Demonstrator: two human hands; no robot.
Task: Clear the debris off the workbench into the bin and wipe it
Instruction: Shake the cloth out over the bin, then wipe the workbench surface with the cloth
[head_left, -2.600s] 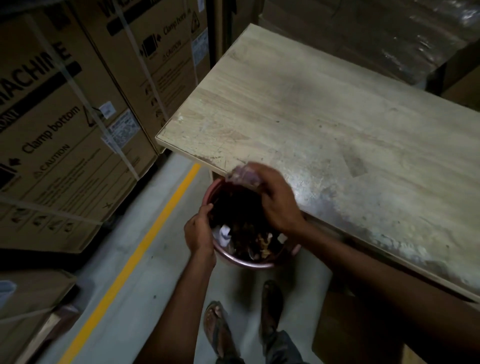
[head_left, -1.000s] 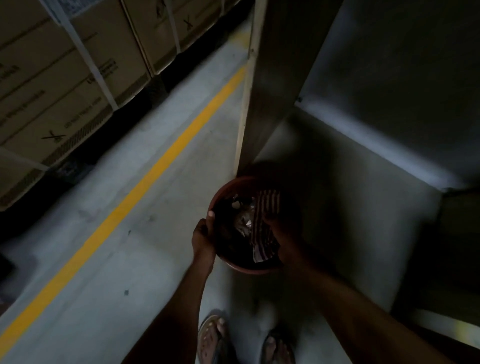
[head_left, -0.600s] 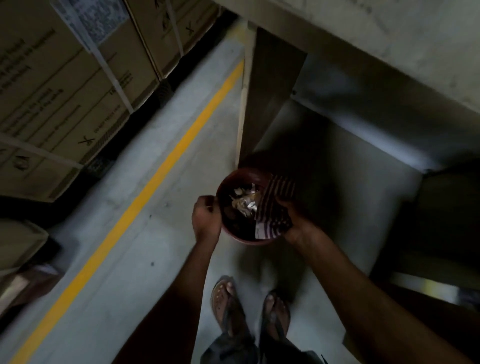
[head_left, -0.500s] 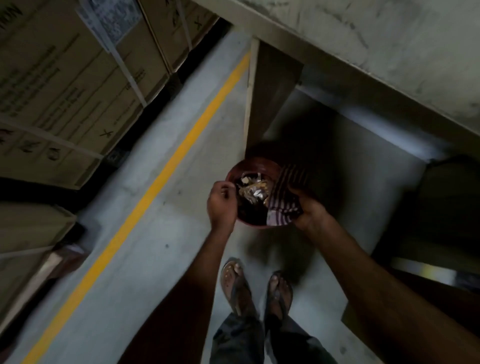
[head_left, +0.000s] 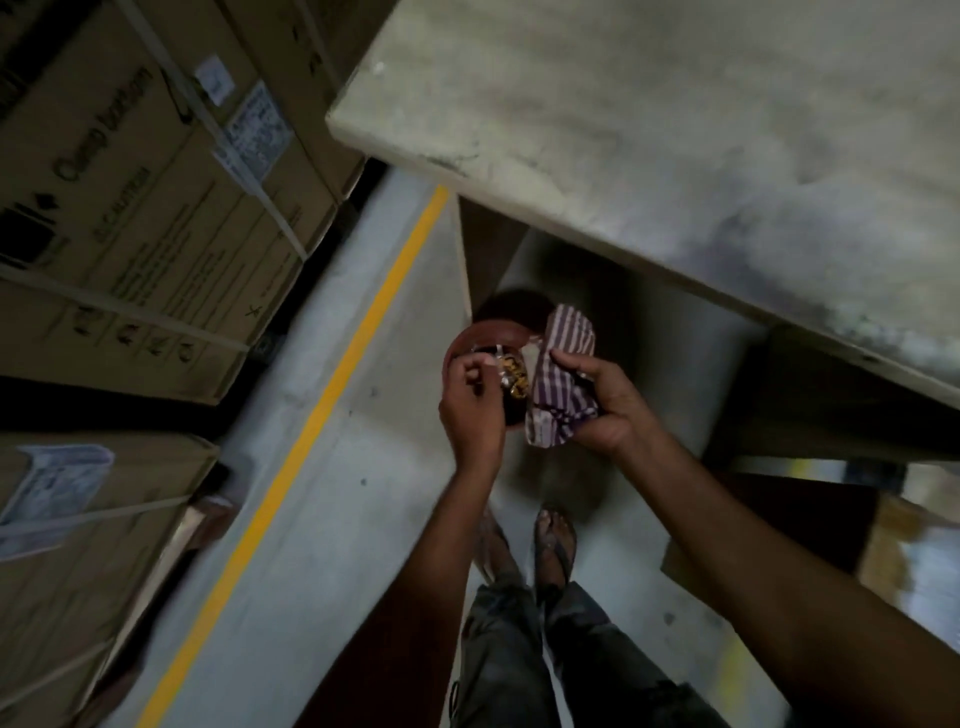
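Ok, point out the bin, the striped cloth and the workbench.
bin (head_left: 485, 330), head view, on the reddish rim at its far side.
striped cloth (head_left: 571, 332), head view, on the upper fold, above the thumb.
workbench (head_left: 649, 130), head view, on its pale top surface.

purple-white striped cloth (head_left: 563, 374), reddish-brown bin (head_left: 485, 335)

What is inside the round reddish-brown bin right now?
Pale and yellowish debris scraps show in the round reddish-brown bin. The left hand and the purple-striped cloth gripped by the right hand cover the rest of its inside.
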